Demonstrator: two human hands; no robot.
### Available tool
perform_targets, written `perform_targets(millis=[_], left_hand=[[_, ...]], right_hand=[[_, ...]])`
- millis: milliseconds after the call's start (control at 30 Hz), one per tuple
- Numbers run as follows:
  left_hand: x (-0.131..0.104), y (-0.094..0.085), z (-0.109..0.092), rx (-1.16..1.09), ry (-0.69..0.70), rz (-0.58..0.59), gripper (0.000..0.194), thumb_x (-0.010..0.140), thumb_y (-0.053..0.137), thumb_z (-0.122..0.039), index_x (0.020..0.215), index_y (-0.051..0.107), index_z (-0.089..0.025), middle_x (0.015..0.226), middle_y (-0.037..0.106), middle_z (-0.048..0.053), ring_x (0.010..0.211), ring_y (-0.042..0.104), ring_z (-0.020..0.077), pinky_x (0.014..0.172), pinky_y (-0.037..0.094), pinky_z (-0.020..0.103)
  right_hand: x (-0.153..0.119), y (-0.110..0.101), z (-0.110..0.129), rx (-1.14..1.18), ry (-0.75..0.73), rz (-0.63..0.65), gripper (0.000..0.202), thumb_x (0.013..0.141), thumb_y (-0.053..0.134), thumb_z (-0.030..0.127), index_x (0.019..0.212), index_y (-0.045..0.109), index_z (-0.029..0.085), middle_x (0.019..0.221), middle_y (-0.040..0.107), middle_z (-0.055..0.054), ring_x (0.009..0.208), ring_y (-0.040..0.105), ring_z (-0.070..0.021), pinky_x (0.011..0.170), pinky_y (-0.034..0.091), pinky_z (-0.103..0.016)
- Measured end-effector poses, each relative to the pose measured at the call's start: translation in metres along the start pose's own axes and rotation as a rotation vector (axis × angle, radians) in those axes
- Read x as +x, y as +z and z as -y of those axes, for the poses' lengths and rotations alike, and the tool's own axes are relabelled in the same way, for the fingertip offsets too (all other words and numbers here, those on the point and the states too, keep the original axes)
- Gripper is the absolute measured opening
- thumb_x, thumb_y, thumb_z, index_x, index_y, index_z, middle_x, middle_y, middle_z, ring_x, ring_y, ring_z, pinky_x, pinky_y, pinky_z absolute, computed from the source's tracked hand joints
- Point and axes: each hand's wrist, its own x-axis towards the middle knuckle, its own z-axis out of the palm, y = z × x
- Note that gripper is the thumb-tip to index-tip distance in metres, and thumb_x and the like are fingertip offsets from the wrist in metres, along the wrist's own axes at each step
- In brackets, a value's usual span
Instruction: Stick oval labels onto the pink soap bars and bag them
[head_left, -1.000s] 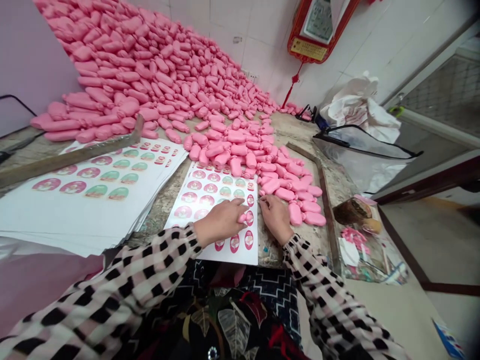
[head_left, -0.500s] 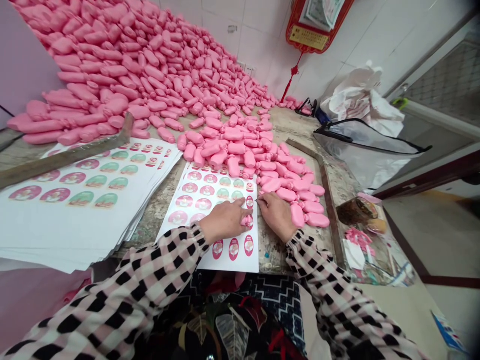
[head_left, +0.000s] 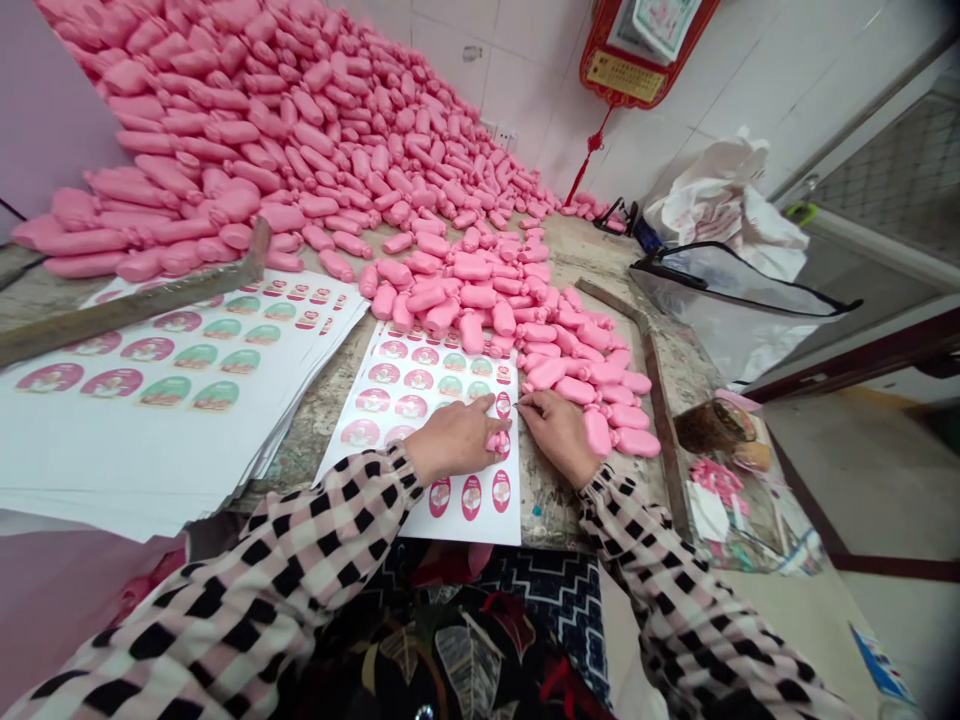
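Note:
My left hand (head_left: 459, 440) rests on a white sheet of stickers (head_left: 491, 527), its index finger stretched along the right edge. Its other fingers curl round a small pink bottle (head_left: 496, 441), of which only one end shows. Beside that edge, my right hand (head_left: 556, 432) pinches a thin pointed thing (head_left: 518, 404), its tip at an oval pink sticker (head_left: 502, 404); too little of it shows to name its kind. Several oval stickers (head_left: 470, 497) lie below my left hand. Loose pink bottles (head_left: 598, 432) lie close to my right hand.
A big heap of pink bottles (head_left: 300, 130) covers the back left. A stack of sticker sheets (head_left: 97, 450) lies left, under a wooden bar (head_left: 135, 312). Another wooden strip (head_left: 660, 410) edges the right side, beside a brown jar (head_left: 712, 425) and a clear bag (head_left: 739, 300).
Both hands keep nearly the same pose at the sheet's right edge. The whole view has shifted slightly; nothing has visibly been picked up or let go.

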Motion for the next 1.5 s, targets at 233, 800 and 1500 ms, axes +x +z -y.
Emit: perform_targets(millis=[233,800,1500], left_hand=[[0.007,-0.004,0.003,-0.041,-0.033,0.115,0.055,0.075,0.050,-0.051,0.129,0.046,-0.038,0.149,0.024,0.003,0.105,0.056,0.0289,0.081,0.045,0.037],[0.003,-0.006,0.001,-0.084,-0.019,0.086,0.049,0.076,0.051,-0.047,0.124,0.052,-0.036,0.148,0.026,0.004,0.106,0.055,0.0310,0.083,0.043,0.040],[0.006,-0.008,0.000,-0.096,-0.053,0.122,0.053,0.074,0.052,-0.048,0.125,0.050,-0.039,0.151,0.019,0.006,0.104,0.055,0.0338,0.079,0.043,0.043]], right_hand=[[-0.003,0.016,0.007,0.069,0.147,-0.115,0.019,0.082,0.047,0.029,0.084,0.064,0.021,0.092,0.064,-0.002,0.083,0.056,-0.0165,0.072,0.039,-0.028],[0.009,0.006,0.008,-0.048,0.100,-0.055,0.019,0.084,0.046,0.031,0.088,0.062,0.022,0.095,0.063,-0.002,0.083,0.055,-0.0155,0.072,0.038,-0.027],[0.007,0.002,0.021,0.043,0.146,-0.109,0.024,0.078,0.055,0.042,0.080,0.066,0.021,0.087,0.065,-0.002,0.076,0.056,-0.0160,0.064,0.037,-0.027]])
